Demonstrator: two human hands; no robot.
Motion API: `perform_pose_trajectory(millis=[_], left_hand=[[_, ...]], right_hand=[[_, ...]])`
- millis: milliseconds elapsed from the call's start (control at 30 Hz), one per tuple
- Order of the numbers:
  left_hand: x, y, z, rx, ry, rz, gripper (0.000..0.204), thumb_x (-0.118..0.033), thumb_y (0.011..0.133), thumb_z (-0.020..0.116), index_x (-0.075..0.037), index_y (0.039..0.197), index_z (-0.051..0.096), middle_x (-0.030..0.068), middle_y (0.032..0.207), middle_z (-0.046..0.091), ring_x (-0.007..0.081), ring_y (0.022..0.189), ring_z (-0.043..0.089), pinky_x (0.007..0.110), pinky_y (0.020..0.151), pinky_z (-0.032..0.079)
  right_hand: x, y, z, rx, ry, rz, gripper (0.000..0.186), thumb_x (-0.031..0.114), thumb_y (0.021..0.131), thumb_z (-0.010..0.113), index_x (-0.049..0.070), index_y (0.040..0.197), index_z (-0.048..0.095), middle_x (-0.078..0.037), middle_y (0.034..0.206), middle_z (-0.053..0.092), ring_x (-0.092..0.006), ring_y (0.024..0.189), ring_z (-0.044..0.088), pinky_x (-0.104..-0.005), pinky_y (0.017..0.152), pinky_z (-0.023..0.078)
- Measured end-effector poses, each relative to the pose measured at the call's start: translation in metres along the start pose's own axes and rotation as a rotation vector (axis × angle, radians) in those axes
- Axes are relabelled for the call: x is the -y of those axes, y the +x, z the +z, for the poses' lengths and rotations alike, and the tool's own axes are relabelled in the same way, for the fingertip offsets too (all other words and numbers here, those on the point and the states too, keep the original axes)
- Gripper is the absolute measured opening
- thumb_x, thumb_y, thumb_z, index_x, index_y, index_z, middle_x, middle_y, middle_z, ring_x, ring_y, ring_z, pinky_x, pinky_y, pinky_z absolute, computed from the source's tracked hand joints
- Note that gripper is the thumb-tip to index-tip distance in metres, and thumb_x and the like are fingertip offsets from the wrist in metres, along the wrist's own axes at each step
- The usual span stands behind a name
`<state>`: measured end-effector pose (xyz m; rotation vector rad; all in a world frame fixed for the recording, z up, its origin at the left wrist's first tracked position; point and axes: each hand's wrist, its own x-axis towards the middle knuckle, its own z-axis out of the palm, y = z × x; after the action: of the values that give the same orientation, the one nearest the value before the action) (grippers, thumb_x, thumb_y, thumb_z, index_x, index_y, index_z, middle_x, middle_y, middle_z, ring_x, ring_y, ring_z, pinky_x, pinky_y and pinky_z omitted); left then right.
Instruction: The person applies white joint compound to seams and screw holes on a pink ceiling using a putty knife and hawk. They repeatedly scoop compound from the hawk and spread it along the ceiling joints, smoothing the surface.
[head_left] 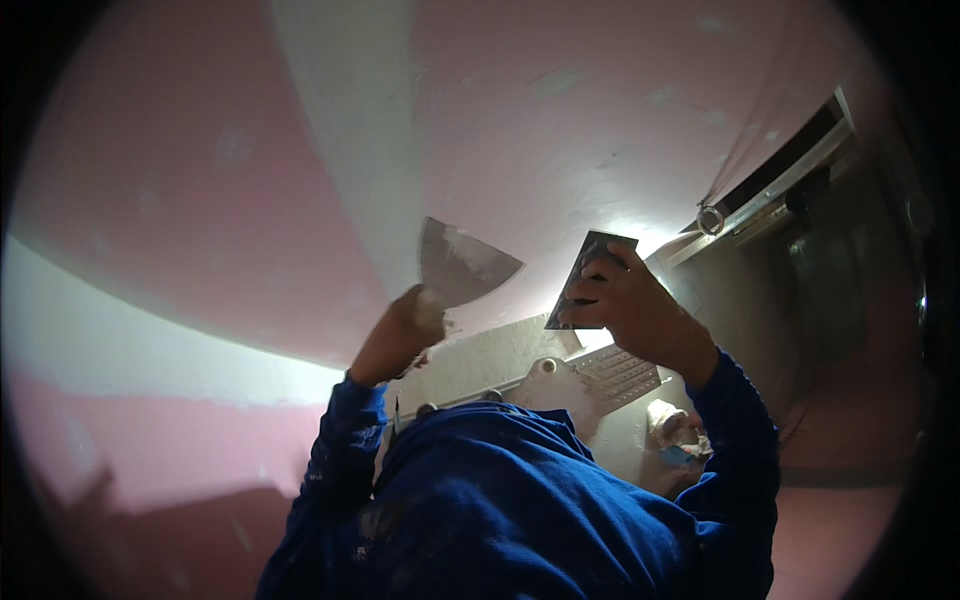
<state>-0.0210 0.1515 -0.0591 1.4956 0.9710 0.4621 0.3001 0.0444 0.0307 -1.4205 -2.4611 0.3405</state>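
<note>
My left hand [405,332] is closed around the handle of a wide putty knife [468,268]. Its flared metal blade points up and away from me, with pale smears of compound on it. My right hand [645,312] grips a dark, flat rectangular plate [600,247], like a trowel blade, its fingers spread over the face. The two tools are apart, side by side in front of my chest. Beyond them is a pink board surface [560,120] with a broad whitish compound band [355,120] running down it. Both blades appear clear of that surface.
Below my hands is a perforated metal step or platform [622,380], beside a pale object with a round opening [548,367]. A whitish container or bag [665,424] lies lower right. A ring [710,220] hangs by a long recessed opening [790,165]. White compound [150,340] bands the left wall.
</note>
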Motion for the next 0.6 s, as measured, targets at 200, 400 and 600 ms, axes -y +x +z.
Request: perform_pose_trajectory(millis=[200,400,600], left_hand=[[-0.062,-0.015,-0.077,-0.050,0.223,0.165,0.061,-0.016,0.080,0.085,-0.001,0.124,0.046,0.0117,0.081,0.062,0.0150,0.060,0.061,0.033,0.049,0.050],[-0.179,-0.035,-0.134,-0.285,0.660,0.743,0.042,-0.018,0.068,0.080,0.001,0.102,0.065,0.0156,0.085,0.070,0.0192,0.071,0.068,0.035,0.071,0.057],[-0.304,-0.039,-0.200,-0.615,0.795,1.082,0.031,-0.010,0.075,0.064,0.001,0.104,0.059,0.0106,0.088,0.064,0.0176,0.079,0.060,0.035,0.071,0.054]], right_hand=[[-0.061,-0.019,-0.055,-0.435,0.820,0.569,0.028,0.005,0.093,0.067,0.003,0.121,0.068,-0.011,0.112,0.074,-0.0223,0.106,0.069,-0.0376,0.095,0.056],[-0.063,-0.036,-0.144,-0.827,1.635,0.099,0.040,0.006,0.089,0.068,0.001,0.127,0.060,-0.014,0.119,0.069,-0.0293,0.110,0.069,-0.0443,0.097,0.058],[-0.043,0.008,-0.289,-0.823,1.018,-0.198,0.044,0.006,0.090,0.066,0.002,0.132,0.057,-0.008,0.121,0.067,-0.0206,0.110,0.065,-0.0396,0.099,0.053]])
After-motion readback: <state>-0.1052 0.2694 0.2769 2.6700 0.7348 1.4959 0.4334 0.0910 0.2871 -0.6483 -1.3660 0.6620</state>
